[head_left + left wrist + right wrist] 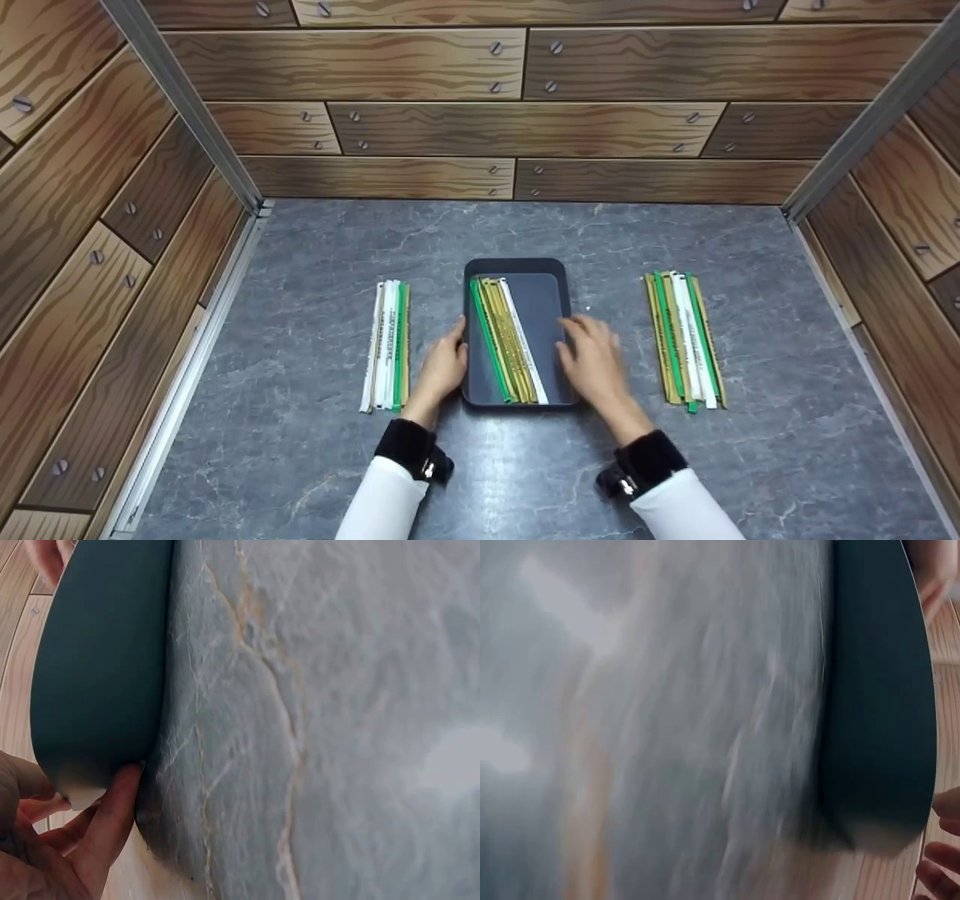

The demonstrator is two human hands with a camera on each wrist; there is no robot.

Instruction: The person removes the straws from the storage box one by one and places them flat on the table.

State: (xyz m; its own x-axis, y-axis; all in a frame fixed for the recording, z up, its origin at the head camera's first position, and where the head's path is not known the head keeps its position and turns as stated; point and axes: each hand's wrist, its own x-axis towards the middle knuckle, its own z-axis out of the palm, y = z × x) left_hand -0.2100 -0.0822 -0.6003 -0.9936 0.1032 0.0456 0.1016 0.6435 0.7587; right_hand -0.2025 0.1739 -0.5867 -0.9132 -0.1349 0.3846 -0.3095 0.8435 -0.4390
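A dark rectangular tray stands on the grey marbled tabletop. Inside it, toward the left, lies a slanted row of thin wrapped sticks, green at one side, several gold in the middle, white at the other. My left hand touches the tray's left side from outside; the left wrist view shows its fingers against the tray's corner. My right hand hovers at the right rim, fingers loosely bent and pointing inward, holding nothing visible. In the right wrist view only its fingertips show at the edge.
A bundle of white, green and gold sticks lies left of the tray. Another mixed bundle lies on the right. Wood-patterned panels enclose the back and sides of the tabletop.
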